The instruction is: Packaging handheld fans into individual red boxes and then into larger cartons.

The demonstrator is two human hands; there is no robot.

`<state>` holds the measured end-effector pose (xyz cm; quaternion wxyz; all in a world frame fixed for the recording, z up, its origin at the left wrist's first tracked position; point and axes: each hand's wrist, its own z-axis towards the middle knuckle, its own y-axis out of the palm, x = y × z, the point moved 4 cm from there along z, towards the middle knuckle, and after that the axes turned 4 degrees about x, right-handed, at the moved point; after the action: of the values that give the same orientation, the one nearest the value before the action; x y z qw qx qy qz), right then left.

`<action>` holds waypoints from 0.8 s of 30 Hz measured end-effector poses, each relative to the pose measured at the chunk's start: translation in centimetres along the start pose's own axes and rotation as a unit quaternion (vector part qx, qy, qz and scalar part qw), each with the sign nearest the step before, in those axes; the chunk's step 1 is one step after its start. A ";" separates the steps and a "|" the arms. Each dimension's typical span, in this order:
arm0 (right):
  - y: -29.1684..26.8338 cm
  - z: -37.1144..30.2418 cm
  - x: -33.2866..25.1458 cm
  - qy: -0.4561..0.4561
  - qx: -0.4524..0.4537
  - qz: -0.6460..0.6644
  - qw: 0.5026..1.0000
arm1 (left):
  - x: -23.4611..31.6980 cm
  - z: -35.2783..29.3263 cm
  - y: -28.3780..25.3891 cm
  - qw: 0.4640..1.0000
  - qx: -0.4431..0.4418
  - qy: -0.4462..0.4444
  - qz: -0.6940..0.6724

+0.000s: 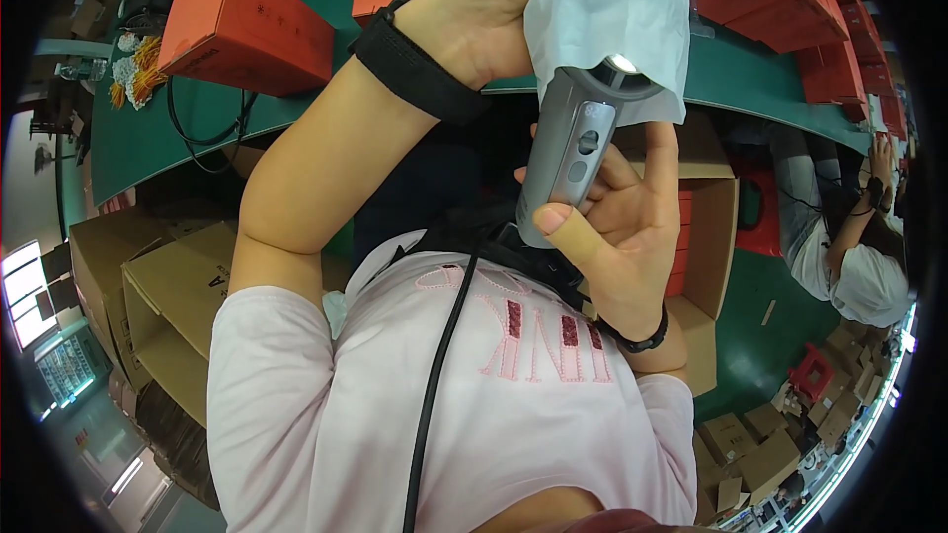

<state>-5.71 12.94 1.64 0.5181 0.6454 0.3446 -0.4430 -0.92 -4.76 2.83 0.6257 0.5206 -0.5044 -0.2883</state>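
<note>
Bag (604, 15) gets chopped off at the far edge, and the left hand (494, 15) has its fingertips out of sight. The gadget (568, 153) has its far end mostly hidden in the bag. Co-worker (869, 286) on the right's too tiny to make out well.

The pale pink shirt (538, 424) is embroidered, the wrist straps (415, 74) black.

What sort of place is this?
Probably a packing or assembly workshop: orange boxes on a green worktable, open cardboard cartons nearby, and another person to the right.
</note>
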 end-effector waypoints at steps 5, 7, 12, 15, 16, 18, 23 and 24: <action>-0.1 0.2 0.2 -0.009 -0.002 -0.008 1.000 | 0.1 0.0 0.1 1.000 0.007 0.007 0.018; -0.2 0.2 0.3 -0.008 0.000 -0.006 1.000 | 0.0 0.0 0.3 0.998 0.046 0.009 0.032; -0.2 0.2 0.3 -0.007 0.004 -0.003 1.000 | -0.1 0.0 0.1 0.999 0.035 0.003 0.008; -0.4 0.2 0.2 -0.010 0.003 -0.009 1.000 | -0.1 -0.2 0.1 0.997 0.072 -0.005 0.025; -0.4 0.1 0.2 -0.011 0.002 -0.009 1.000 | -0.2 -0.2 -0.1 0.998 0.056 0.003 0.014; -0.5 0.1 0.3 -0.010 0.005 -0.008 1.000 | -0.1 -0.2 0.1 0.999 0.038 0.010 0.004; -0.7 0.3 0.0 -0.050 0.035 -0.004 0.998 | 0.2 0.0 -0.8 0.991 0.125 0.037 0.028; -0.8 0.3 -0.1 -0.053 0.038 0.001 0.998 | 0.1 0.0 -0.6 0.991 0.123 0.037 0.029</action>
<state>-6.53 12.80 1.37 0.5108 0.6409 0.2990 -0.4889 -0.81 -4.99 2.31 0.5830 0.5893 -0.5275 -0.1860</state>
